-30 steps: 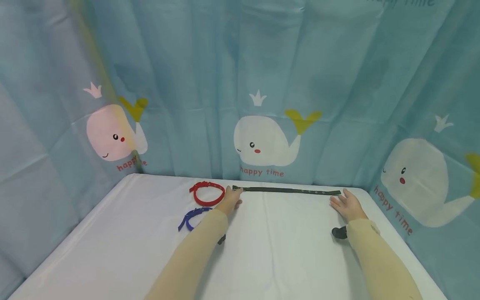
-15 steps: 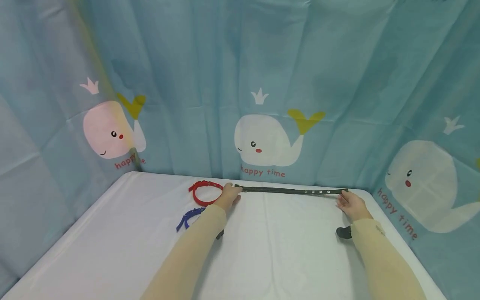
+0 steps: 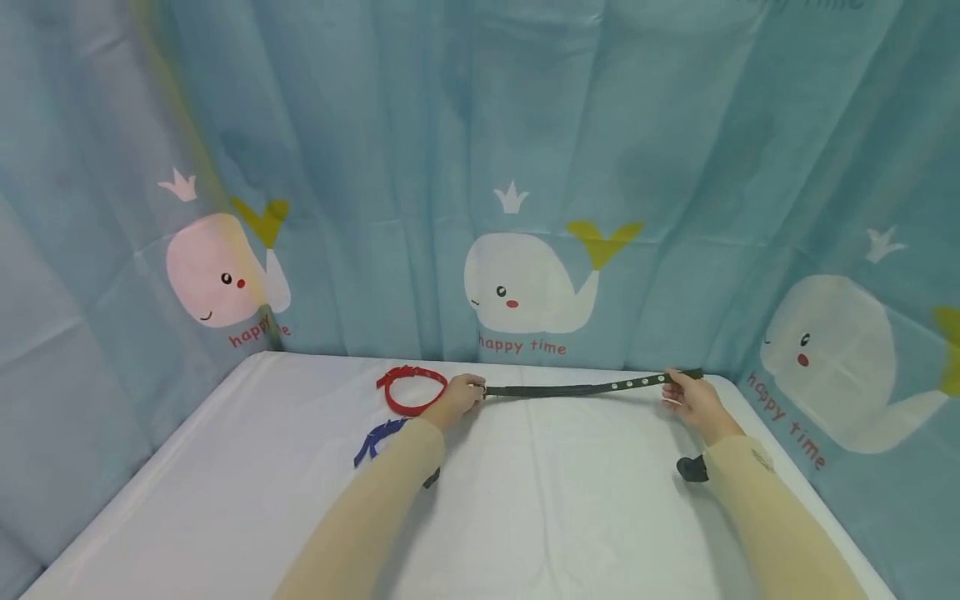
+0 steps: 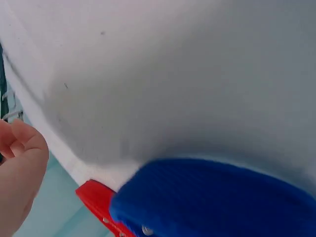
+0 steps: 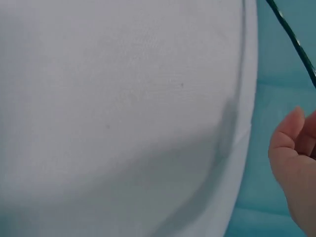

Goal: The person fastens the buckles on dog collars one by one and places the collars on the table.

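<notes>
Left hand (image 4: 22,173), right hand (image 5: 296,165) and dark strap (image 5: 297,43) cut off by wrist-view edges, blue collar (image 3: 382,432) partly hidden by the left sleeve (image 3: 367,508)

Before me the white table (image 3: 540,500) bore a looped red strap (image 3: 405,410) and, nearer me, a blue strap (image 3: 384,430), partly hidden.

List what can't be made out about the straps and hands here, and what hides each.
Blue strap: left wrist view, cut off by the bottom edge; head view, partly behind the left sleeve.
Red strap: left wrist view, partly hidden by the blue strap and bottom edge.
Dark strap: head view, left end covered by the left hand; pale dots too small to identify.
Right hand: right wrist view, partly cut off by the right edge.
</notes>
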Motion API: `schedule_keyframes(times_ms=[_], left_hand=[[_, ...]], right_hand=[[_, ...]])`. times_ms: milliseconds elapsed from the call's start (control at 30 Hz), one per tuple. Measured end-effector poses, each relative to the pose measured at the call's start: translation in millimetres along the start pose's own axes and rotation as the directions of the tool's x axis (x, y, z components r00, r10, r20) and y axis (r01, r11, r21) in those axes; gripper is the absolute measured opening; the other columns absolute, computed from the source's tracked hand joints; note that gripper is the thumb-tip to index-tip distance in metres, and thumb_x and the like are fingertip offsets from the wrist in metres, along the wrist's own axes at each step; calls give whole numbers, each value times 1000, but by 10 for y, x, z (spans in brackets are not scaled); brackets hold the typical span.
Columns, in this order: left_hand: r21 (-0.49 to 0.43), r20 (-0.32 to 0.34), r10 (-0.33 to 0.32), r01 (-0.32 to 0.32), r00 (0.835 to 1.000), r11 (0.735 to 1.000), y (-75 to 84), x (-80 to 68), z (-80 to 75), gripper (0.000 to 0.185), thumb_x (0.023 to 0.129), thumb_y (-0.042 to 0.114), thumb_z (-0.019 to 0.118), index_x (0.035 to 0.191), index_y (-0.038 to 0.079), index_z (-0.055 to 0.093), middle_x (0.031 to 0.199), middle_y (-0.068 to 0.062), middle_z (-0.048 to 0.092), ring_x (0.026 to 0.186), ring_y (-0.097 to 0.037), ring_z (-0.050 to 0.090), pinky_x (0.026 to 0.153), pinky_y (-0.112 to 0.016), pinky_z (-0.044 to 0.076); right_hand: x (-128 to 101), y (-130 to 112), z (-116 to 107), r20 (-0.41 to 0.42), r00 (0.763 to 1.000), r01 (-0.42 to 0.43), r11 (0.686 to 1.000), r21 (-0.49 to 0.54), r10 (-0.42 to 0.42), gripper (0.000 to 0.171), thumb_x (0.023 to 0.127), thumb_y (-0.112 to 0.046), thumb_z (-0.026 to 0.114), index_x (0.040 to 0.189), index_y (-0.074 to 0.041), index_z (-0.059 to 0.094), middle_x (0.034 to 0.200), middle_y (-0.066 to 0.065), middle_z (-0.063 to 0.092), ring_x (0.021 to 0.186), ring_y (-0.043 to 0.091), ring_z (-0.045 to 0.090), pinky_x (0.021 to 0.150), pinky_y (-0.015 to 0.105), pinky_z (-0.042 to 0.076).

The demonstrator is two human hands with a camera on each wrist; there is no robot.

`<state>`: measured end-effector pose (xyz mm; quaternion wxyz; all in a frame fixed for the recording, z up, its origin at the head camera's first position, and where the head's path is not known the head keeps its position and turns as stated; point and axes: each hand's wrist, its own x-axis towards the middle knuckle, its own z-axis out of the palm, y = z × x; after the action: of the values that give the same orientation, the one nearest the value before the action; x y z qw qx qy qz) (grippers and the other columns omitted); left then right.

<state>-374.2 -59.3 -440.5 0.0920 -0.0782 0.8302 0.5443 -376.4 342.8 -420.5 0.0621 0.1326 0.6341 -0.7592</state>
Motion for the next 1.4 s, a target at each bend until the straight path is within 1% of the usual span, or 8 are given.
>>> schedule_keyframes(times_ms=[200, 333, 433, 667, 867, 1033, 1167, 1400], left_hand=[[-49, 67, 58, -54, 996, 997, -26, -241, -112, 29, 99, 12, 55, 126, 0, 58, 106, -12, 62, 86, -20, 60, 80, -33, 51], [-133, 136, 102, -83, 986, 988, -79, -469, -218, 32, 98, 10, 56, 127, -3, 54, 110, -15, 60, 94, -23, 62, 88, -38, 51], [-159, 152, 116, -91, 982, 983, -134, -633, -284, 33, 95, 5, 60, 125, -7, 55, 109, -15, 61, 97, -24, 62, 92, -40, 50], [-139, 140, 102, -83, 985, 987, -255, -877, -333, 32, 93, 5, 61, 123, -8, 56, 109, -18, 63, 91, -20, 63, 88, -36, 52], [112, 49, 160, -165, 986, 980, -316, -909, -298, 45, 86, -1, 67, 129, -5, 53, 121, -21, 56, 109, -35, 56, 94, -46, 47], [386, 98, 235, -255, 967, 887, -362, -889, -208, 55, 79, -7, 68, 131, -8, 50, 129, -26, 52, 119, -41, 51, 99, -51, 42], [487, 158, 285, -326, 945, 810, -387, -852, -86, 45, 81, -4, 69, 123, -9, 55, 115, -22, 60, 111, -38, 56, 97, -50, 44], [397, 118, 335, -354, 935, 847, -383, -830, -61, 19, 84, 2, 71, 101, -3, 64, 94, -10, 64, 89, -24, 59, 83, -42, 50]], right_hand=[[-290, -75, -26, 25, 997, 67, 996, 58, -69, 37, 106, -20, 35, 140, -5, 37, 81, 0, 51, 73, 11, 48, 73, 27, 47], [-501, -113, -56, 77, 994, 67, 989, 133, -78, 18, 105, -17, 38, 110, -10, 54, 80, 1, 53, 73, 12, 50, 72, 27, 48], [-650, -131, -39, 131, 986, 81, 984, 158, -102, 20, 105, -17, 41, 96, -14, 59, 81, 1, 56, 74, 12, 53, 73, 26, 48], [-926, -111, 68, 211, 958, 178, 980, 94, -194, 20, 104, -19, 45, 94, -17, 63, 79, -2, 63, 76, 11, 58, 75, 26, 49], [-988, -89, 101, 192, 957, 215, 976, 28, -217, 21, 104, -21, 46, 93, -20, 64, 78, -5, 64, 75, 9, 58, 74, 24, 50], [-940, -40, 23, 152, 975, 160, 986, 47, -165, 15, 104, -21, 46, 97, -17, 59, 79, -5, 60, 75, 8, 56, 75, 24, 49], [-883, 36, -47, 168, 973, 147, 986, 74, -158, 14, 104, -17, 44, 99, -16, 57, 78, -5, 60, 74, 8, 55, 73, 25, 47], [-885, 121, -66, 167, 975, 131, 986, 102, -146, 19, 104, -12, 41, 123, -8, 40, 80, -5, 59, 74, 6, 55, 73, 23, 47]])
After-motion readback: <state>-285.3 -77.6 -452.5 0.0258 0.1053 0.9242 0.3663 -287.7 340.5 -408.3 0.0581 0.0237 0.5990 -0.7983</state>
